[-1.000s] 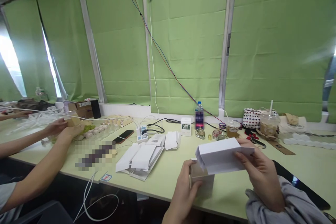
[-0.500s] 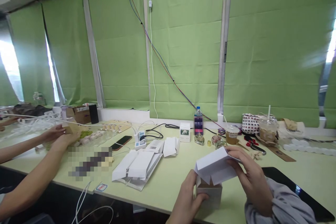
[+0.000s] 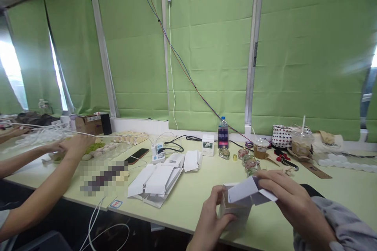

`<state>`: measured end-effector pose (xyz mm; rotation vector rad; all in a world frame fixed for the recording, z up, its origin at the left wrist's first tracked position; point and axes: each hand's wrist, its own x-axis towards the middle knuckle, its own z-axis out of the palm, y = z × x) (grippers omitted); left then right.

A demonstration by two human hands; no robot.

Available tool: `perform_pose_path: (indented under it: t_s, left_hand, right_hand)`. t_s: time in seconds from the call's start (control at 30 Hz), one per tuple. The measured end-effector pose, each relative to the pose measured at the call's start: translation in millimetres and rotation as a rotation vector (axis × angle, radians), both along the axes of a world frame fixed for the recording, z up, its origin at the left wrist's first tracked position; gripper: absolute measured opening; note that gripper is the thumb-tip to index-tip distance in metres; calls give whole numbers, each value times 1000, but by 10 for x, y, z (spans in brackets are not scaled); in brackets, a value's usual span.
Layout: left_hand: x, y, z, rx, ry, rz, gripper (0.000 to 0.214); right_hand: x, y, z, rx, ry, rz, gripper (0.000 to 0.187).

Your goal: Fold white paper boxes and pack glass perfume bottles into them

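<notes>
My left hand (image 3: 212, 215) is wrapped round the side of a small white cardboard box (image 3: 237, 216) near the table's front edge, its top open. Above that opening, my right hand (image 3: 287, 194) pinches a folded white paper insert (image 3: 243, 191). The insert is tilted, and its left end sits at the mouth of the box; I cannot tell how deep it reaches. Behind my hands lie several round glass jars (image 3: 249, 161) with flower-like contents. To the left is a stack of flattened white boxes (image 3: 159, 180). A finished-looking white box (image 3: 207, 145) with a flower picture stands further back.
A water bottle (image 3: 223, 133), drink cups (image 3: 302, 143) and a patterned pouch (image 3: 280, 136) stand along the back. A black tablet-like slab (image 3: 312, 191) lies by my right sleeve. At the left are a phone (image 3: 138, 156), a power strip (image 3: 158, 157) and a co-worker's arms (image 3: 53, 180).
My right hand has lowered the white insert from above the box to its mouth and tilted it. The co-worker's hands have shifted over the items at the left.
</notes>
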<state>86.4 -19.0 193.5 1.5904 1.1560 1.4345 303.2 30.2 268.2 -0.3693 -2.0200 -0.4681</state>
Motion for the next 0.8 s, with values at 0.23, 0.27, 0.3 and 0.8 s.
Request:
perform_pose_path:
  t_s: [0.23,0.27,0.3,0.8]
  left_hand:
    - [-19,24,-134,63,58,-42,41]
    - [-20,31,-152,61,56,-38,39]
    - [-22,36,-165,57,54,-31,38]
    - [-46,-36,-114,33,168,45,26]
  right_hand:
    - [-144,-123,61,-92,-159,83,28]
    - [-177,-130,48,-122,-168,90,29]
    - [-210,-132,28,-157,-166,90,30]
    - [-277,-30,-193,-413,15,178,23]
